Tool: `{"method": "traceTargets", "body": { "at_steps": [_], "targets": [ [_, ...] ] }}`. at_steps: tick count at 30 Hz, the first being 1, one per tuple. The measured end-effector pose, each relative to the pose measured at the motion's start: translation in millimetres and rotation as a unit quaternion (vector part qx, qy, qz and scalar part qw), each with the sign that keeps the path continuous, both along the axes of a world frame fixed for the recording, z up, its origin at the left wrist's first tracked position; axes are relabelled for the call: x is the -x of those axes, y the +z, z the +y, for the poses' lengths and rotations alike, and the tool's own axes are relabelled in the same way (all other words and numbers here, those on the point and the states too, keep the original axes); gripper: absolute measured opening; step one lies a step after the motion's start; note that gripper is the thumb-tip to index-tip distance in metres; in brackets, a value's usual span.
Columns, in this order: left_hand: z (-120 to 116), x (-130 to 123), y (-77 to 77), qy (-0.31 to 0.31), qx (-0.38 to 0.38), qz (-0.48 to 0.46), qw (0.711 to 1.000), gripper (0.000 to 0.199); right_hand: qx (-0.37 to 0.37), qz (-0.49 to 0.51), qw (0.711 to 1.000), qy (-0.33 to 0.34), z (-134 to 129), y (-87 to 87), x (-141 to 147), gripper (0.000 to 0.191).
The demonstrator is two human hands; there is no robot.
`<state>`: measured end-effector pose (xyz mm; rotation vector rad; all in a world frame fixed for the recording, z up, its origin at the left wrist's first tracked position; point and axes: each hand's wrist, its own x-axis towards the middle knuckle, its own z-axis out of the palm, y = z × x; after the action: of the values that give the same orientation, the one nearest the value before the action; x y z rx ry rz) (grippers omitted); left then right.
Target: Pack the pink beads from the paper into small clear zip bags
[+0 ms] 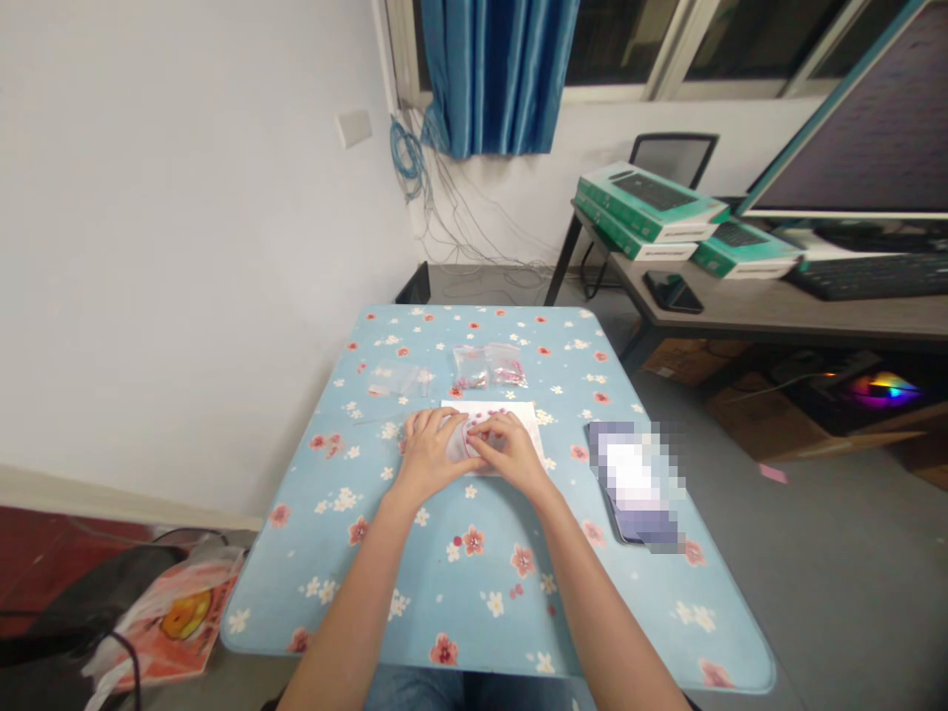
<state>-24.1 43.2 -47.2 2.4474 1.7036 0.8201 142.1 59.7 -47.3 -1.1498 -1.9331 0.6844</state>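
Left hand (434,456) and right hand (511,454) pressed in close together, pinching a small clear plastic bag (474,441) on a white paper sheet (518,420), with pink beads (493,413) scattered along the sheet's far edge. Just beyond, on the tabletop (415,583), two clear zip bags (470,367) side by side, holding pink and red beads. Farther left, a flat clear bag (396,380), its contents too faint to tell. To the right, a pixelated flat device (633,484).

White wall (185,247), blue curtain (496,79) — grey floor (815,573)
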Motion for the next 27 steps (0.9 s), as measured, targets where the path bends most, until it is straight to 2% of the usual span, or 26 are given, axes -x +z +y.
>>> {"method": "traceTargets", "body": {
  "at_steps": [6,11,16,23,27],
  "targets": [
    [1,2,-0.8,0.007,0.001,-0.005,1.0,0.065,-0.017,-0.021,0.999,-0.036,3,-0.4,-2,0.013],
    [2,7,-1.7,0.03,-0.006,-0.006,1.0,0.064,-0.035,-0.127,0.988,-0.08,5,-9.1,-4,0.021],
    [2,8,-1.1,0.039,-0.004,-0.006,0.999,0.062,-0.06,-0.213,0.97,-0.098,5,-11.8,-2,0.024],
    [1,7,-0.4,0.045,-0.008,-0.005,0.999,0.058,-0.06,-0.206,0.97,-0.114,5,-10.1,-2,0.013],
    [1,7,-0.6,0.044,-0.01,-0.006,0.999,0.058,-0.058,-0.208,0.97,-0.113,6,-11.0,-2,0.014]
  ]
}}
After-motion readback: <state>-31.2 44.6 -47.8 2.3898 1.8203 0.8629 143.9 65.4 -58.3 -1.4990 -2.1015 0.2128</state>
